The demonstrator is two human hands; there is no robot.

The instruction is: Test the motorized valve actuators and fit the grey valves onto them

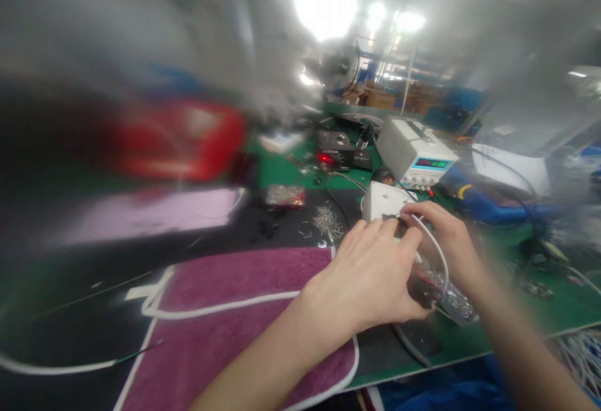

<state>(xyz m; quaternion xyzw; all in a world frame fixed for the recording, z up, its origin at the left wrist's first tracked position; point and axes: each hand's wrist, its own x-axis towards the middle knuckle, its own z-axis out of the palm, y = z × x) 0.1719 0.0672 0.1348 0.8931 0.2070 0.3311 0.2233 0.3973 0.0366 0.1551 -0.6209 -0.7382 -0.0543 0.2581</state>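
In the foreground, a purple towel [197, 336] with white edging lies on a black mat [89, 311]. From the left, a pale lead [70, 370] reaches onto the towel, its thin green inner wire exposed at the tip. At bottom right is a tangle of pale cables [582, 361].

Just beyond, the person's left hand [370, 273] arches palm-down, fingers bent; its own back hides whatever it may grasp, so its grip cannot be told. The right hand [444, 229] curls in from the right, fingertips close to the left's. A white cable [442, 258] bows between the hands, its upper end at the right fingertips; whether they pinch it is unclear. Beside them lies a clear bag of small metal parts [457, 301].

Directly behind the fingers stands a white box [387, 198]. To its left are a loose heap of metal pins [327, 222] and a clear packet [285, 196].

Farther back are a black soldering station [334, 151] with a red light, a bench power supply [413, 148] with a lit green display, and a blurred red bin [183, 139]. Beyond these, a fan [340, 64] stands below bright lights [325, 1].
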